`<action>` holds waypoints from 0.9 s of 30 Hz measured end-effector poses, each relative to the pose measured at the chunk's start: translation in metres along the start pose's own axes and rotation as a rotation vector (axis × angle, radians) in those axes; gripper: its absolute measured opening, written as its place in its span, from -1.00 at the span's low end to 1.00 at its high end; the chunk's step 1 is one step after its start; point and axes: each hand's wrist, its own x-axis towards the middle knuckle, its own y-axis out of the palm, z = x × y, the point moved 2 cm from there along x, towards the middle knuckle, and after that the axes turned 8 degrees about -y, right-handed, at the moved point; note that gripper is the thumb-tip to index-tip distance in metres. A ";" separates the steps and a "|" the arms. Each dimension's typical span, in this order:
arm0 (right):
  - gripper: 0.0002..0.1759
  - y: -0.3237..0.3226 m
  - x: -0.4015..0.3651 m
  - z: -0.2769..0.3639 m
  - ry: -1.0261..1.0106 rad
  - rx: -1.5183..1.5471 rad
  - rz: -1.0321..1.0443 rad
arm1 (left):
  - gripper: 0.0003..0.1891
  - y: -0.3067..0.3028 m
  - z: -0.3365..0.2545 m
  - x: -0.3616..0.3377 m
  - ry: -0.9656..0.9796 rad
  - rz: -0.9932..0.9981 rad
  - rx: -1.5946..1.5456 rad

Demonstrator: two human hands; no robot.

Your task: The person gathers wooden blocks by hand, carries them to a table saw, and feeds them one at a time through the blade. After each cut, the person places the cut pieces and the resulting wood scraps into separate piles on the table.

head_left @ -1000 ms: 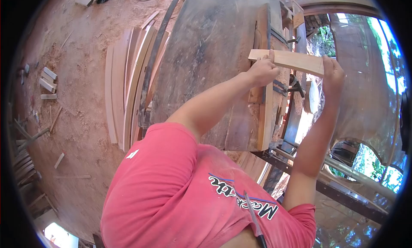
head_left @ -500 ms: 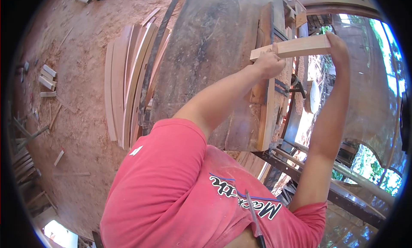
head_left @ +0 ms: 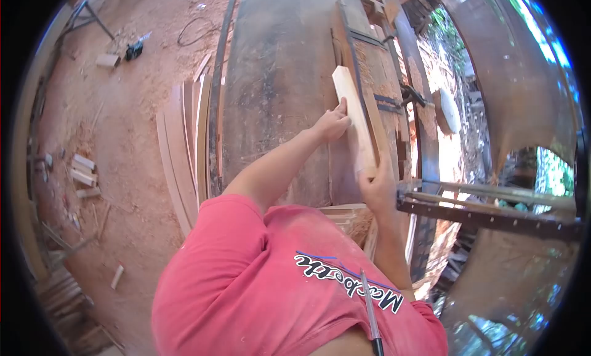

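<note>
A pale wooden piece [head_left: 355, 122] lies lengthwise over the worn workbench [head_left: 277, 54], beside a long dark-edged strip [head_left: 363, 85]. My left hand [head_left: 334, 123] is closed at its left side, the fingers against the wood around the middle. The near end is in my right hand [head_left: 378, 187], with the thumb on top and the other fingers partly hidden. The far end of the piece sticks out free beyond both hands.
Long curved boards [head_left: 178, 147] lean along the bench's left side. Wood offcuts [head_left: 83, 171] and a dark object [head_left: 134, 49] lie on the dusty floor. A black clamp-like handle [head_left: 412, 96] and a metal rail [head_left: 486, 216] are at the right.
The wooden piece has swung from crosswise to lengthwise and come in over the bench. My right hand has moved left and nearer to my body; my left hand has shifted left along with the piece.
</note>
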 end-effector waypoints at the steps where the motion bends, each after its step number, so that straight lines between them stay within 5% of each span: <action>1: -0.24 0.007 -0.021 -0.001 0.029 0.007 -0.025 | -0.45 0.006 0.003 -0.014 -0.013 0.017 0.042; 3: -0.24 0.021 -0.055 0.002 0.321 0.090 0.186 | -0.48 0.017 0.003 -0.040 -0.015 0.068 0.107; 9: -0.28 0.015 -0.136 -0.015 0.452 0.469 0.293 | -0.50 0.043 -0.007 -0.119 0.062 0.228 0.245; 11: -0.41 0.018 -0.160 -0.031 0.487 0.750 0.125 | -0.61 0.048 -0.014 -0.142 0.241 0.123 0.307; 14: -0.56 0.033 -0.204 -0.049 0.920 1.426 0.099 | -0.72 0.053 -0.032 -0.163 0.288 0.246 0.480; 17: -0.60 0.057 -0.235 -0.061 1.079 1.765 -0.078 | -0.77 0.063 -0.044 -0.168 0.336 0.299 0.531; 27: -0.43 0.037 -0.265 -0.052 1.182 1.983 -0.122 | -0.80 0.113 -0.062 -0.177 0.505 0.442 0.732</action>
